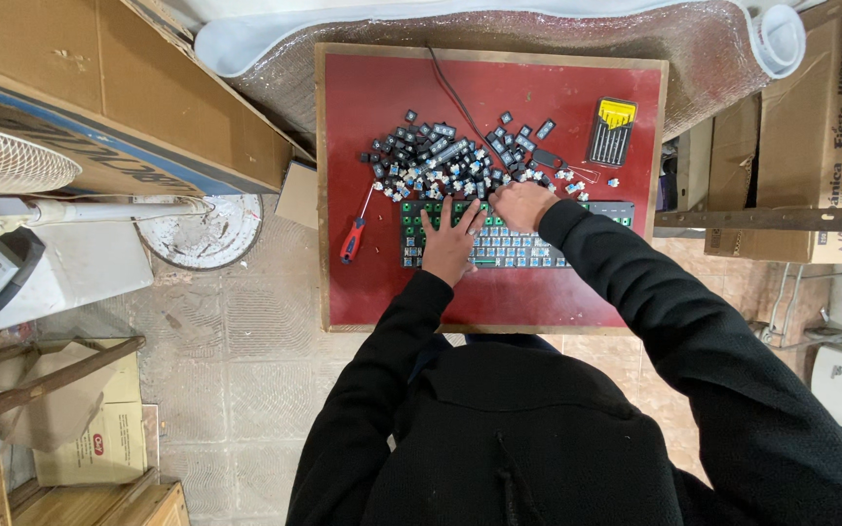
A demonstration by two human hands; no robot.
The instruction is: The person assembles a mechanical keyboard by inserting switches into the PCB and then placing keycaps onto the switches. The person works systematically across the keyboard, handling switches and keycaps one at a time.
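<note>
While cardboard boxes, a white fan and a round dusty base crowd the floor at the far left, the work itself sits on a red table in the middle of the view. Near its left edge lies a red-handled screwdriver, its shaft pointing away toward a heap of loose black keycaps and small switches spread across the far half of the table. Just this side of that heap lies the stripped keyboard, a green board with its long axis running left to right, many sockets bare and a few rows of switches on it. The left hand rests flat on the left part of the board, fingers spread and open, pressing down rather than holding anything. The right hand sits just to its right at the far edge of the board, touching the near rim of the keycap heap; it is curled, knuckles up, and whether it pinches a part I cannot tell. Both hands are on the board, the right one nearer the loose parts. Farther right, a yellow-topped case of small driver bits stands near the table's far right corner, with more boxes beyond.
</note>
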